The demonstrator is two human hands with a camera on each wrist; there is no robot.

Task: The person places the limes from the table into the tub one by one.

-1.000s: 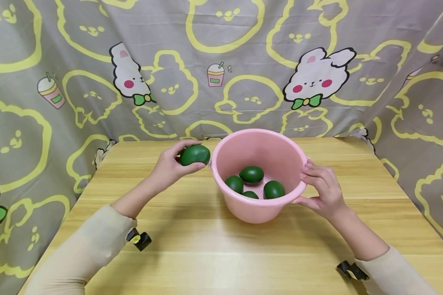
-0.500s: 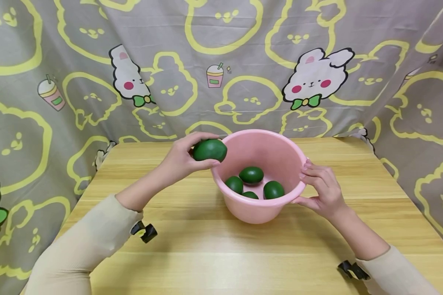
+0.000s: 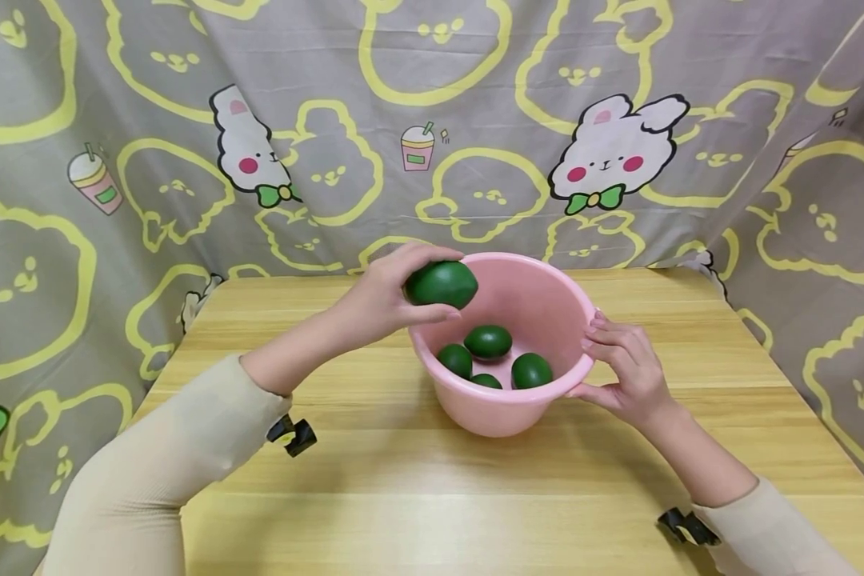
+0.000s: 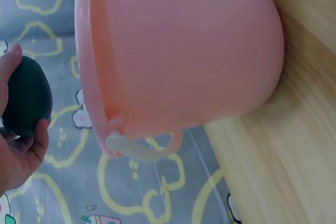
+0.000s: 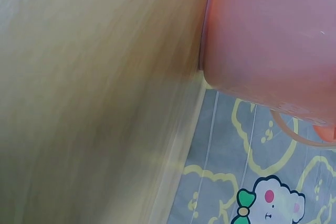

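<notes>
My left hand (image 3: 396,292) pinches a dark green, smooth avocado (image 3: 442,285) between thumb and fingers, above the left rim of a pink bucket (image 3: 500,416). In the left wrist view the same avocado (image 4: 29,97) shows beyond the rim, clear of the bucket wall. Several more green avocados (image 3: 488,342) lie at the bottom of the bucket. With thumb and fingers, my right hand (image 3: 630,368) grips the bucket's right rim. The bucket stands upright on the table, and its pale handle (image 4: 137,148) hangs along its side. The right hand is outside the right wrist view.
A wooden table (image 3: 403,512) carries the bucket. Behind it and at both sides hangs a grey curtain (image 3: 475,120) with yellow outlines and cartoon rabbits. A black strap piece (image 3: 292,436) sticks out from the left sleeve, another (image 3: 687,528) from the right.
My left hand has carried the avocado rightward and slightly up, from beside the bucket to over its left rim. The right hand and the bucket have stayed in place.
</notes>
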